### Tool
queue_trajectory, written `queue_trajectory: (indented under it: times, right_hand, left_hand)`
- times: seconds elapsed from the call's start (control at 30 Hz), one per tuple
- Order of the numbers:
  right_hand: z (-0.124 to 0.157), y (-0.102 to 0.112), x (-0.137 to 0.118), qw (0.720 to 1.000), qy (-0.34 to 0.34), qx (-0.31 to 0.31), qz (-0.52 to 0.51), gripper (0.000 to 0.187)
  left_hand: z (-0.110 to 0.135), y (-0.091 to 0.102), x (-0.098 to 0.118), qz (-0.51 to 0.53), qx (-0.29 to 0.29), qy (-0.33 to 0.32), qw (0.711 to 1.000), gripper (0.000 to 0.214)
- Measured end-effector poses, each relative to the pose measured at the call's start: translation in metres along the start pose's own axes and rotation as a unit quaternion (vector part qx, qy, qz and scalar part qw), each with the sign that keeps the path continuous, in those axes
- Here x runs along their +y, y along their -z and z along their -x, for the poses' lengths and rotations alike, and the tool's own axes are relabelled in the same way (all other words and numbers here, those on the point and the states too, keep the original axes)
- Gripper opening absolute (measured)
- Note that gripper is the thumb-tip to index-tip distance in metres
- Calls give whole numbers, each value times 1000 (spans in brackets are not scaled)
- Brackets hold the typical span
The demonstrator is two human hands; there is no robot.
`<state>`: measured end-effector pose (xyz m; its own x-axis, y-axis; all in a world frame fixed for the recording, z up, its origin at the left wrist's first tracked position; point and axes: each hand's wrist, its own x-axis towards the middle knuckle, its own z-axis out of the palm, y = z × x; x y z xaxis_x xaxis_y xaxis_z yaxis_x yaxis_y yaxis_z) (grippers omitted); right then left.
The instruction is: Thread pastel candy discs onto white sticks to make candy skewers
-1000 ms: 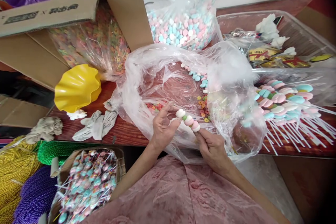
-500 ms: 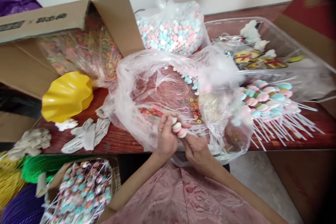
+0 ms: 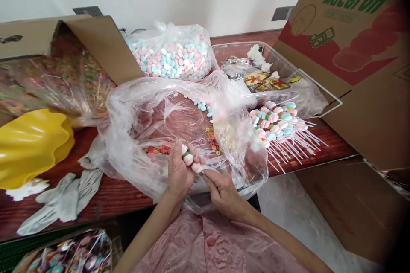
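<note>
Left hand (image 3: 177,172) curls closed around the candy skewer (image 3: 188,158), and right hand (image 3: 224,190) pinches its stick from 4 o'clock, above the open plastic bag (image 3: 134,115). Filled skewers (image 3: 278,121) are heaped at 2 o'clock; the candy sack (image 3: 173,57) at 12 looks full, so plenty left, I'd say.

The left forearm (image 3: 147,234) and right forearm (image 3: 282,239), both bare, angle inward, bringing the hands close together. The left hand (image 3: 178,171) is raised, its back to the camera, fingers curled closed. The right hand (image 3: 224,191) sits lower, just beside it, thumb and fingers pinched together.
</note>
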<state>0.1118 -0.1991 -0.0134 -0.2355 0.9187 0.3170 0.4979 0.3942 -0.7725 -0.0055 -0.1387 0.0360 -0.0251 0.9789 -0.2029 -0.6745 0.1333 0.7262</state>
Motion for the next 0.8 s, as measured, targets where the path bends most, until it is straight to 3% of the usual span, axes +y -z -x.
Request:
queue_trajectory:
  times: [0.17,0.33,0.43,0.5,0.57,0.6,0.63,0.7,0.73,0.8]
  right_hand:
    - [0,4,10,979,81,12,187,25]
    - [5,-6,11,986,116,32,113,26]
    - [8,5,18,986,113,62,102,30]
    - [6,31,28,980,106,97,140,32]
    - [-1,75,41,961,88,135,223,27]
    - [-8,101,47,946,40,151,284,25]
    - [-15,127,52,920,-17,158,358,25]
    - [-31,177,59,823,-163,155,522,29]
    - [-39,196,61,784,-216,117,570,32]
    - [-50,223,64,750,-279,5,600,35]
  left_hand:
    - [-1,-1,-5,-1,13,-2,1000,51]
    - [-5,-10,-14,34,-14,49,998,52]
    - [-9,-12,-17,58,-45,50,996,45]
    - [-11,-10,-13,67,-68,51,994,47]
    - [-13,-2,-5,50,-74,50,995,57]
    - [-14,3,1,30,-70,48,996,60]
    - [-15,9,7,3,-64,45,997,60]
    - [-16,20,19,-47,-58,38,996,49]
    - [-16,25,23,-64,-59,34,996,42]
    - [-12,33,28,-83,-63,32,994,34]
